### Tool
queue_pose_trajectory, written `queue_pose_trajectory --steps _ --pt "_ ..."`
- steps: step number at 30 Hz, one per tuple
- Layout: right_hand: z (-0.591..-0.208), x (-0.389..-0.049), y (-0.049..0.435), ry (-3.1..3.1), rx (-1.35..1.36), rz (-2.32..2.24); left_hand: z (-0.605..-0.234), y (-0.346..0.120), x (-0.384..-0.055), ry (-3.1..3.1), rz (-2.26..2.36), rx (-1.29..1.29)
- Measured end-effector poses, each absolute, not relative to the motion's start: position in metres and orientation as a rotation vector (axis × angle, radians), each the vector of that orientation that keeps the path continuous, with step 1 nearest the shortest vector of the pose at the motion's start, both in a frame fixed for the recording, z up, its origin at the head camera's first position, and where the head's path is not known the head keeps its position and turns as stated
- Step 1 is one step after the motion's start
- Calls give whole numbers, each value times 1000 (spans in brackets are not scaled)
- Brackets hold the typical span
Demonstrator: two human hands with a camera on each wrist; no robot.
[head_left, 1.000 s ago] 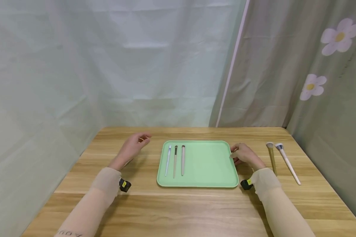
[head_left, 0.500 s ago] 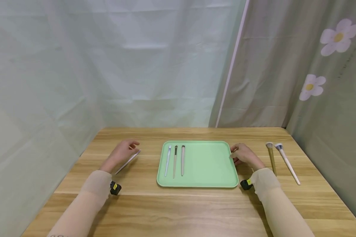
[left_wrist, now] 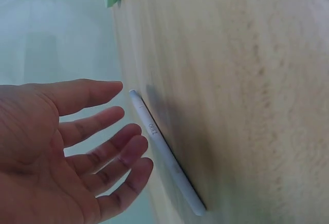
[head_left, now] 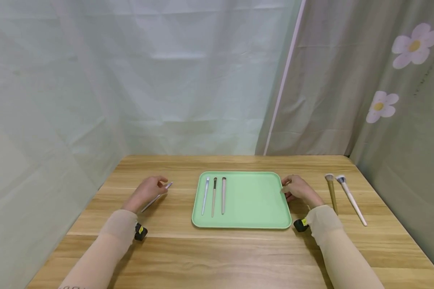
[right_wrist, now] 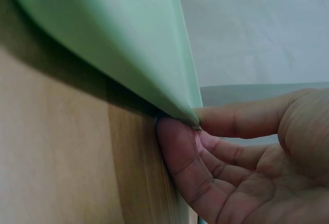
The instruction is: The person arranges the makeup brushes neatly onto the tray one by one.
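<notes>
The green tray [head_left: 254,200], set between the left and right edges of the table [head_left: 224,257], is pinched at its rim by the right hand [head_left: 298,188]; nearer the left edge, a white stick [left_wrist: 167,152] is laid just beside the left hand [head_left: 148,190], whose fingers are loosely spread

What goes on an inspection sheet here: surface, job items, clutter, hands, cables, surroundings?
Surface: wood-grain table.
Job items: green rectangular tray bearing three slim, light-handled brushes; slim white lettered stick left of it; olive-handled brush and white-handled brush to its right.
Clutter: nothing seen.
Hands: left hand beside the stick, fingers apart from it; right hand pinches the tray's right rim.
Cables: nothing seen.
Surroundings: pale fabric curtains, white flowers printed at right.
</notes>
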State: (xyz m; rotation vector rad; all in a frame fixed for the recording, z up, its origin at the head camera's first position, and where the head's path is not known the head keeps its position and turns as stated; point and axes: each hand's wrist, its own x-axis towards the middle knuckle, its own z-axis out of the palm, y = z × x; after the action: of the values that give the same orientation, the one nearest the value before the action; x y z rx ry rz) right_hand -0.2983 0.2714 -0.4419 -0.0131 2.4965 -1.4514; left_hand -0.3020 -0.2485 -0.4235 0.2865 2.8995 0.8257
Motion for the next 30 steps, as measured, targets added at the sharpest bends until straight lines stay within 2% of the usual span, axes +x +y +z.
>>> queue_pose_trajectory --steps 30 --pt "-438 -297 271 2486 -12 -1444 -431 -242 -301 2985 701 115"
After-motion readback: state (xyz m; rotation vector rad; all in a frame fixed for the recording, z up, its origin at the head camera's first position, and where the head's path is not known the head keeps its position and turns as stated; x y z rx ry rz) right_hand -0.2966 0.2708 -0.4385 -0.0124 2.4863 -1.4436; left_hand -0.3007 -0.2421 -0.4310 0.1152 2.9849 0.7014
